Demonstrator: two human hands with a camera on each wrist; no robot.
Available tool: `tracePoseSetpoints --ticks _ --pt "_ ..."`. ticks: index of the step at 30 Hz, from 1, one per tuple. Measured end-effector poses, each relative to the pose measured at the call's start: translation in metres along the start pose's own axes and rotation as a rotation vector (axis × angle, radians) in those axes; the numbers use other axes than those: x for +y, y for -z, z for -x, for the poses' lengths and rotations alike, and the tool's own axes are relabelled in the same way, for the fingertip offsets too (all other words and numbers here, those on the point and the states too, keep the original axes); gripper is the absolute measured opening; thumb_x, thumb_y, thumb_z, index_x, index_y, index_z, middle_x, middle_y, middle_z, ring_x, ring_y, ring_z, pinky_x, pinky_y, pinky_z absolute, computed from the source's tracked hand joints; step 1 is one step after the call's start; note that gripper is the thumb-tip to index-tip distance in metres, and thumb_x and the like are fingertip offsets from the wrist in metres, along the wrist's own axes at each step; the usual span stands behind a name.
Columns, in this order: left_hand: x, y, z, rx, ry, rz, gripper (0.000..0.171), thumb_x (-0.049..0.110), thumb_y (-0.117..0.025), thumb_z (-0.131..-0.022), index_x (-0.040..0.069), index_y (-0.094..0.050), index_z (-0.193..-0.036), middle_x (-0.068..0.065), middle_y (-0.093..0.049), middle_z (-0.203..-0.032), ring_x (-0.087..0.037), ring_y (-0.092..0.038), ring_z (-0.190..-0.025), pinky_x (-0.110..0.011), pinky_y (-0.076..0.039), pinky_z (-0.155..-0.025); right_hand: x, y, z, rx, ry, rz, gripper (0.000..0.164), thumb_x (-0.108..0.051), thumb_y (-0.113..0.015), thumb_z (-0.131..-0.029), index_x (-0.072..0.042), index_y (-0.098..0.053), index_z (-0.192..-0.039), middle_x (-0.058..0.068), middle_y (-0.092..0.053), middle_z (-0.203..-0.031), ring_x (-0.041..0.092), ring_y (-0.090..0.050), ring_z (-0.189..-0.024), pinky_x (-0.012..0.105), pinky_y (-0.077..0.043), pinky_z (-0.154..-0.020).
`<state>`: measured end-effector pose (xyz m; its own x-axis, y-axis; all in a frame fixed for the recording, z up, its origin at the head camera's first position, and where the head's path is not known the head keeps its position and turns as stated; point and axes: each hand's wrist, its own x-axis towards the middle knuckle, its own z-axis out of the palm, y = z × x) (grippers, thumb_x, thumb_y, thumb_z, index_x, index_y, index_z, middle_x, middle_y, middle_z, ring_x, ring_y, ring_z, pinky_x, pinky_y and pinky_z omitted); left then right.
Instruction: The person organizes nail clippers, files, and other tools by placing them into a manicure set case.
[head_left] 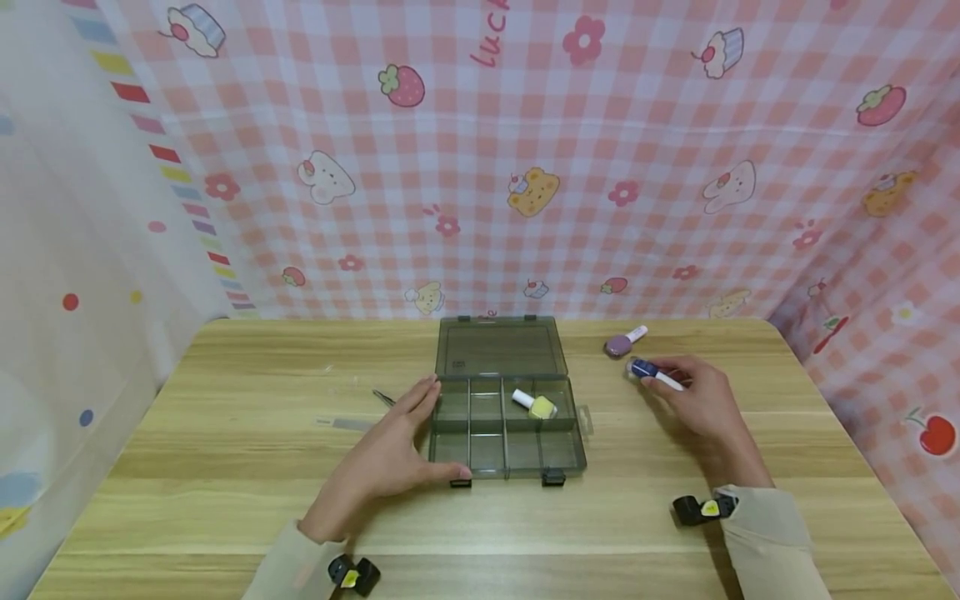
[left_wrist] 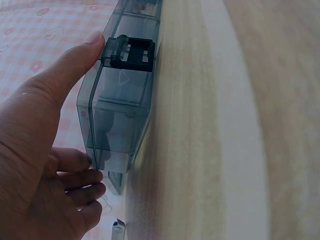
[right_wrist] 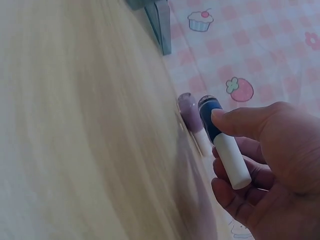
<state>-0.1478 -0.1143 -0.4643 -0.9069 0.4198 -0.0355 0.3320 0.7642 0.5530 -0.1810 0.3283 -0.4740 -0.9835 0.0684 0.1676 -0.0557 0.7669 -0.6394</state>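
Observation:
A grey see-through compartment box (head_left: 487,476) stands on the table with its lid (head_left: 501,346) laid back. My left hand (head_left: 390,457) holds the box at its left side, the thumb (left_wrist: 82,55) at the front edge by a black latch (left_wrist: 132,53) and the fingers along the side wall. Inside the box, a yellow nail polish bottle (head_left: 542,407) with a white cap lies across a divider. My right hand (head_left: 697,396) pinches a dark blue nail polish bottle (right_wrist: 209,117), its white cap (right_wrist: 232,162) pointing back toward the palm. Just beyond it lies a purple nail polish bottle (head_left: 618,346).
Left of the box, partly behind my left hand, lie dark tweezers (head_left: 383,397) and a flat grey file-like strip (head_left: 351,424). Small clear pieces (head_left: 356,382) rest farther back. A pink checked cloth (head_left: 480,242) hangs behind the wooden table (head_left: 510,542).

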Motion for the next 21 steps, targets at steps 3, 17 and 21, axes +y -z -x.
tracePoseSetpoints --ticks 3,17,21 --pt "0.000 0.000 0.000 0.000 0.000 -0.001 0.132 0.078 -0.079 -0.067 0.009 -0.020 -0.163 -0.003 -0.012 -0.174 -0.029 -0.018 -0.159 -0.053 -0.031 -0.124 -0.005 -0.001 0.000 -0.013 -0.007 -0.014 0.038 -0.033 -0.073 -0.096 -0.008 -0.072 -0.125 0.016 -0.074 -0.111 0.030 -0.067 -0.100 0.032 -0.050 -0.081" --pt "0.000 -0.001 0.001 0.001 0.001 -0.007 0.133 0.079 -0.078 -0.066 0.009 -0.020 -0.163 -0.002 -0.012 -0.174 -0.028 -0.018 -0.159 -0.052 -0.030 -0.125 -0.031 -0.009 0.000 -0.045 0.067 -0.066 0.034 -0.027 -0.076 -0.095 -0.008 -0.072 -0.122 0.015 -0.072 -0.112 0.031 -0.067 -0.100 0.032 -0.052 -0.081" --pt "-0.001 -0.001 0.000 0.002 0.003 -0.007 0.133 0.080 -0.078 -0.066 0.010 -0.020 -0.163 -0.002 -0.012 -0.174 -0.028 -0.018 -0.159 -0.053 -0.030 -0.124 -0.040 -0.012 0.001 -0.044 0.097 -0.078 0.033 -0.023 -0.077 -0.094 -0.007 -0.073 -0.122 0.016 -0.071 -0.116 0.031 -0.068 -0.099 0.027 -0.053 -0.078"
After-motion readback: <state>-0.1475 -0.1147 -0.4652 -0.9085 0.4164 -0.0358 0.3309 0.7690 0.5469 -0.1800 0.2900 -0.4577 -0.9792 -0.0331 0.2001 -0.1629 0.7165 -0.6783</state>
